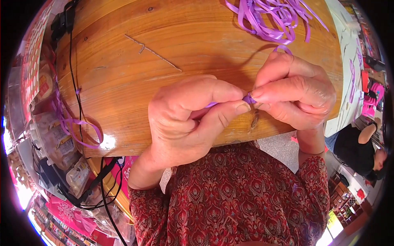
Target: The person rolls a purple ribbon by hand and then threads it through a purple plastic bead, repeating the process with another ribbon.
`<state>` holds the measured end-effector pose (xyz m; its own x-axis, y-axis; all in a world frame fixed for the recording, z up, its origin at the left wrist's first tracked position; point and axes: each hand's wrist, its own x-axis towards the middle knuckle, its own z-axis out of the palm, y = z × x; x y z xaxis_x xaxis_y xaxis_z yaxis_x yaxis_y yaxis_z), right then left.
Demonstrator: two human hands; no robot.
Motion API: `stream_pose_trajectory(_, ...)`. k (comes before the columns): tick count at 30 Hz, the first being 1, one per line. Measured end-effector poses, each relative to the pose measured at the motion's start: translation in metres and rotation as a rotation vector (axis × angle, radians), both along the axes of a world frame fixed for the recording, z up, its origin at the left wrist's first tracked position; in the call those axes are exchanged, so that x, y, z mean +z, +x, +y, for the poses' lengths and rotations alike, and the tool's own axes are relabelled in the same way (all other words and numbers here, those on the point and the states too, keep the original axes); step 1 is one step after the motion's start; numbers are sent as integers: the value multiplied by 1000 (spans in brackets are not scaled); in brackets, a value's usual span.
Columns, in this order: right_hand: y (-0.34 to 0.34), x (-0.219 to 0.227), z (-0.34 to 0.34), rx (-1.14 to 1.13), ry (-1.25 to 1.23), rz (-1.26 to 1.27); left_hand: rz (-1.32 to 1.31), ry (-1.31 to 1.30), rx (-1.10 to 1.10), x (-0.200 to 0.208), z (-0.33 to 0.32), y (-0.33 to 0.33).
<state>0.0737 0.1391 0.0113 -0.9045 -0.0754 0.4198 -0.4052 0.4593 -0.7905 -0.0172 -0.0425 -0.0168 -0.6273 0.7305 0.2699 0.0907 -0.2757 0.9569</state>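
Both hands meet above the near edge of the wooden table, pinching a purple ribbon [248, 98] that looks knotted or bunched between the fingertips. My left hand [193, 112] is closed, thumb and forefinger pressed on the ribbon, with a bit of purple showing behind the thumb. My right hand [297, 92] grips the same ribbon from the other side, fingers curled; a purple loop rises above its knuckles. The exact shape of the knot is mostly covered by fingertips. Beyond the left hand lies a thin metal crochet hook or twisted wire [154, 53] on the table.
A tangled heap of purple ribbons [269, 18] lies at the far right of the wooden table [111, 82]. Another ribbon [92, 127] hangs at the left edge beside a black cable [72, 61]. Plastic packages [57, 135] crowd the left. A person [357, 147] is at the right.
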Motion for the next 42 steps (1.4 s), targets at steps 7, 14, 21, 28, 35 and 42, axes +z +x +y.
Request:
stream_pose_trajectory(7, 2, 0, -3, -76, -63, 4, 28, -20, -10, -2, 1, -5)
stream_pose_trajectory(14, 2, -1, -3, -59, -32, 51, 29, -9, -1, -2, 0, -3)
stream_pose_trajectory(21, 0, -1, -8, -83, 31, 86, -63, 5, -69, 1, 0, -5)
stream_pose_trajectory(28, -1, -4, -8, -140, 55, 90, 30, -9, 0, 1, 3, -3)
stream_pose_trajectory(35, 0, -3, -11, -152, 29, 15, -10, 1, 215, -5, 8, 7)
stream_pose_trajectory(42, 1, -6, -14, -183, -11, 26, 189, -6, 196, -10, 4, 6)
